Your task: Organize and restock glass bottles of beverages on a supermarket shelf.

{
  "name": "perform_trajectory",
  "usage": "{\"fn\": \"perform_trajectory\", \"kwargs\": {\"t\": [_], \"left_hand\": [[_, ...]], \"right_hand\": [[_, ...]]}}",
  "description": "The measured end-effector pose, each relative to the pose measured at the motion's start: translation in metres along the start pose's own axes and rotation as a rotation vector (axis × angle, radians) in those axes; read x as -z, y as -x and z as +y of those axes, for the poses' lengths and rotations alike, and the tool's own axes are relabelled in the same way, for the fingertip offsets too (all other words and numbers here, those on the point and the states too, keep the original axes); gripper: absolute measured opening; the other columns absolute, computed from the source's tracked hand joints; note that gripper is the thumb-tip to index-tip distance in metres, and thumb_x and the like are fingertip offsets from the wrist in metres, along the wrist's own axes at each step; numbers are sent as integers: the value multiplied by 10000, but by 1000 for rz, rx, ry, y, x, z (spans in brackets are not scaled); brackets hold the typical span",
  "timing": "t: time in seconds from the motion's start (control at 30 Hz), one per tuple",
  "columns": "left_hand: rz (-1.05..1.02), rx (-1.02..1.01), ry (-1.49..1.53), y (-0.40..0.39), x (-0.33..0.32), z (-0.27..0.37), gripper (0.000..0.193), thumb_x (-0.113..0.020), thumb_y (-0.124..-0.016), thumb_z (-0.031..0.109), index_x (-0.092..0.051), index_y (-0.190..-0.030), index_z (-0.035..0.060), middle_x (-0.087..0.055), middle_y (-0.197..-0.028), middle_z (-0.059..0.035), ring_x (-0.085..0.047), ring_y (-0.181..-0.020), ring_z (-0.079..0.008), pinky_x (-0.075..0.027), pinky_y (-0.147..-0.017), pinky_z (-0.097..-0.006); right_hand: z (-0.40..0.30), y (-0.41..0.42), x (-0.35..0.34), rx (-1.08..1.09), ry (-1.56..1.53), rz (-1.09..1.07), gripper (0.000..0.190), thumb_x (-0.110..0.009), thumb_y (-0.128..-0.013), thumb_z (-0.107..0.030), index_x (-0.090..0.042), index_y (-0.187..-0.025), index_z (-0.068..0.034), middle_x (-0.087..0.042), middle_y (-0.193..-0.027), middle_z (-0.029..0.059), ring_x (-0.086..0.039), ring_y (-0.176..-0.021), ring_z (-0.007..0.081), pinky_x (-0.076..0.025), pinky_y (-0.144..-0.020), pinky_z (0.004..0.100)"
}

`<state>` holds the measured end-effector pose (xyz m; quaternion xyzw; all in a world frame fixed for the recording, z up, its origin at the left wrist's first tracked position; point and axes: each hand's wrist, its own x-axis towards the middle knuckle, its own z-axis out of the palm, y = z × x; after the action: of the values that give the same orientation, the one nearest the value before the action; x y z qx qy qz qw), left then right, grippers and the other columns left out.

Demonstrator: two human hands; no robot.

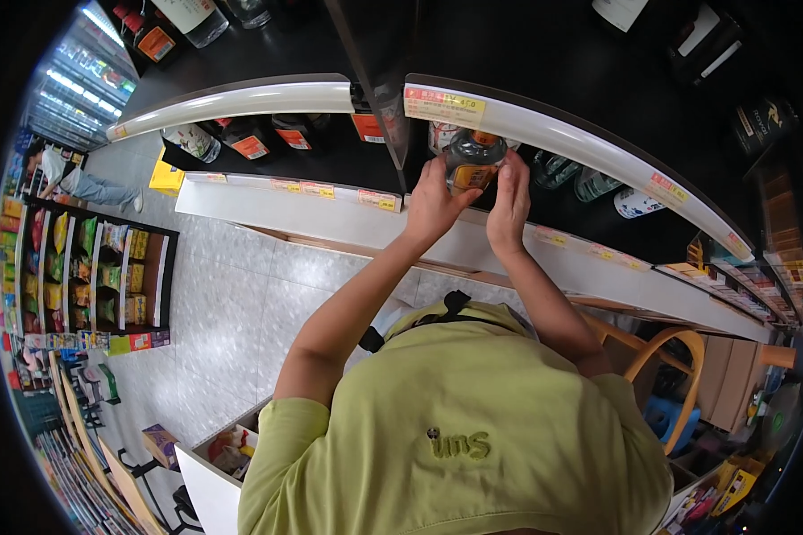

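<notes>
Both my hands are raised to a shelf of bottles. A clear glass bottle [474,160] with an orange cap and a yellow-orange label is between them, below the upper shelf's edge. My left hand [436,200] grips its left side, thumb across the front. On its other side my right hand [508,194] touches the bottle with its fingers. A white patterned bottle [441,136] stands behind, partly hidden. To the right are more clear glass bottles [594,185] and a white bottle with a blue pattern [639,202].
The upper shelf's white edge strip [575,147] curves above my hands; the lower shelf's white front [294,207] runs below. A dark upright divider parts the bays. A snack rack [94,267] and a person [73,177] are at left. Chair, cartons and an open drawer [214,468] surround me.
</notes>
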<state>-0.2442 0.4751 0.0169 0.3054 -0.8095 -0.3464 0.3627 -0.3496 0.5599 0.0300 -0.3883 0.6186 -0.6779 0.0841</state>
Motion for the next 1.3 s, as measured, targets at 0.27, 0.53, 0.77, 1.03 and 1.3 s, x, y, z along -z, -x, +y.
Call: {"fn": "perform_trajectory", "kwargs": {"t": [0.27, 0.53, 0.77, 1.03, 1.3], "left_hand": [[-51, 48, 41, -5, -7, -13, 606, -873, -703, 255, -496, -1103, 0, -594, -1057, -171, -627, -959, -297, -520, -800, -395], [-134, 89, 97, -8, -3, -8, 570, -842, -760, 232, -472, -1121, -7, -664, -995, -170, -668, -908, -244, -531, -793, -354], [-163, 177, 196, -15, 0, 0, 630, -844, -733, 197, -452, -1182, -10, -658, -1081, -235, -659, -1006, -382, -525, -835, -422], [-162, 150, 193, -22, -2, -5, 637, -842, -736, 200, -447, -1187, -13, -656, -1087, -238, -658, -1020, -384, -530, -850, -416], [-128, 57, 161, -27, -4, -11, 573, -837, -766, 259, -458, -1098, -15, -682, -957, -183, -690, -897, -259, -544, -788, -357]], "right_hand": [[53, -21, 16, -150, 269, 69, 571, -733, -828, -97, -449, -1313, 0, -509, -1272, 151, -594, -1063, 234, -528, -874, 363], [57, -50, 25, -287, 624, -203, 607, -753, -758, -246, -496, -1259, -17, -562, -1250, 202, -558, -1158, 375, -468, -962, 449], [63, -43, 16, -233, 695, -28, 650, -734, -824, -325, -405, -1295, -22, -533, -1227, 216, -597, -1073, 424, -508, -889, 490], [69, -52, 13, -239, 708, 87, 661, -717, -854, -364, -393, -1283, 22, -519, -1244, 267, -589, -1076, 440, -514, -886, 494], [67, -58, 13, -298, 675, 119, 651, -724, -852, -351, -403, -1277, 24, -531, -1219, 281, -579, -1075, 465, -506, -897, 503]]}}
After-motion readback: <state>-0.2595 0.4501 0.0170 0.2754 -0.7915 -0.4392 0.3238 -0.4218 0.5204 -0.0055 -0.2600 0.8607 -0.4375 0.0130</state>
